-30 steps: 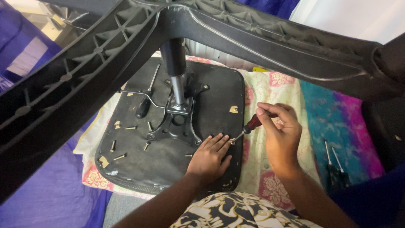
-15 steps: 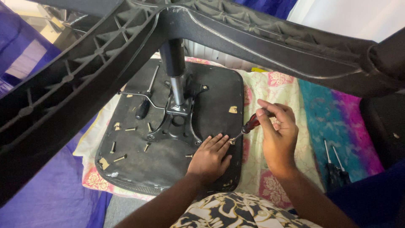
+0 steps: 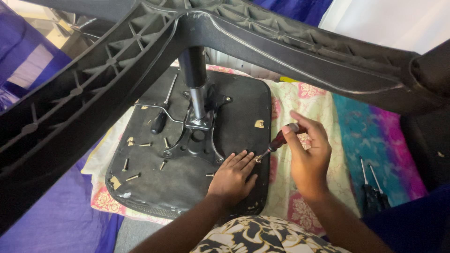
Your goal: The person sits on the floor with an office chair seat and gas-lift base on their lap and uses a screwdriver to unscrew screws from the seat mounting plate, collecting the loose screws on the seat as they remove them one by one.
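The right hand (image 3: pixel 309 157) has its fingers wrapped round the dark red handle of a screwdriver (image 3: pixel 274 144), tip angled down to what looks like a screw (image 3: pixel 258 159) at the seat's right edge. The left hand (image 3: pixel 233 177) lies flat, fingers spread and gripping nothing, pinning the upturned chair seat (image 3: pixel 187 182). Loose screws (image 3: pixel 132 177) lie scattered around the metal mounting plate (image 3: pixel 197 140). The seat rests on a floral cloth (image 3: pixel 304 100).

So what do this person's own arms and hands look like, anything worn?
Both forearms are bare, with no sleeves in view. The left hand and the right hand wear no gloves; no rings or watch show. A black-and-cream patterned garment shows at the bottom edge.
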